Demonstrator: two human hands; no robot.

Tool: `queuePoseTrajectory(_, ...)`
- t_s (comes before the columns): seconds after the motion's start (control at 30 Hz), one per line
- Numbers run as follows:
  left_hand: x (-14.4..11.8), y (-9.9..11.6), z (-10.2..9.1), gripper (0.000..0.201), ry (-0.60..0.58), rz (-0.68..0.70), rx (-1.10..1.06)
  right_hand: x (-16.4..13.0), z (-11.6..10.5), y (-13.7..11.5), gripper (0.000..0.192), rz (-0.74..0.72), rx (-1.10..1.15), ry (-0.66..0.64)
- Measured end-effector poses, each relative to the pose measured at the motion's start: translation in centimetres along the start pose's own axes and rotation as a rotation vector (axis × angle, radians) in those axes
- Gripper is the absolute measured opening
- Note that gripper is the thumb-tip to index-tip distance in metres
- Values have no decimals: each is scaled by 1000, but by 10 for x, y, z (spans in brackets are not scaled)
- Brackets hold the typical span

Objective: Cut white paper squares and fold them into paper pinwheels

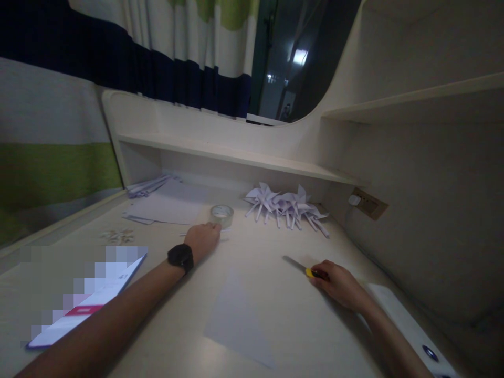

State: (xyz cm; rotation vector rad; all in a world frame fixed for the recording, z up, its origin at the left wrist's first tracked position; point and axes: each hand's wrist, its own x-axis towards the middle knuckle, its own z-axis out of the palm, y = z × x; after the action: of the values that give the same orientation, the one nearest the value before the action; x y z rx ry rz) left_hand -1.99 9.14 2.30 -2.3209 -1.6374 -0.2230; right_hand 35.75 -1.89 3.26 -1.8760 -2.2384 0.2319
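My left hand (202,241), with a black watch on its wrist, has its fingers closed around a thin white stick (226,230), whose ends show on both sides. Just beyond the fingertips lies a roll of clear tape (221,214). My right hand (338,283) grips a utility knife (311,272) with a yellow and black handle; its blade is out and points left, low over the table. Between my forearms a triangular sheet of white paper (238,320) lies flat. Several white paper pinwheels (285,205) are heaped at the back.
White paper sheets (169,202) and rolled paper sticks (151,186) lie at the back left, with small pale scraps (118,236) nearer. A lit screen (98,294) is beside my left forearm. A white device (409,320) lies by the right wall, below a plugged socket (366,202).
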Motion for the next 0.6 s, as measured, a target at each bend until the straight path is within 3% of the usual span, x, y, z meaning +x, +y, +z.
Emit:
queuePoseTrajectory(0.23, -11, -19, -8, 27, 32, -6, 39, 13, 1, -20, 30, -91, 120, 120)
queuePoseTrajectory(0.43, -18, -36, -19, 22, 44, 34, 72, 42, 7, -63, 27, -150, 235, 137)
queuePoseTrajectory(0.6, -17, -42, -26, 30, 43, -120, -15, 73, 15, -104, 21, -227, 221, 133)
